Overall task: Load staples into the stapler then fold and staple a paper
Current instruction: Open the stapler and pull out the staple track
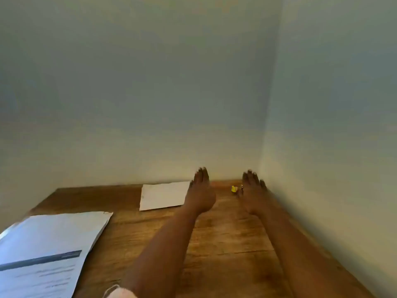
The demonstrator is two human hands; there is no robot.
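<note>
My left hand and right hand lie flat on the table, fingers spread, holding nothing. A folded paper touches my left hand; something small and yellow sits beside my right.

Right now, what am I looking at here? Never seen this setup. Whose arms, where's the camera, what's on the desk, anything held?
No machine here: a person wears one wide-angle camera on the head, looking forward and down, so the two bare arms are that person's own. The single picture is that head view.

The left hand and right hand both stretch out flat, fingers extended, toward the far corner of a wooden desk. Neither holds anything.

On the desk: a small white folded paper beside the left hand, a stack of printed sheets at the near left, and a small yellow object just left of the right hand, too small and blurred to identify. No stapler is clearly visible. Plain walls fill the rest.
</note>
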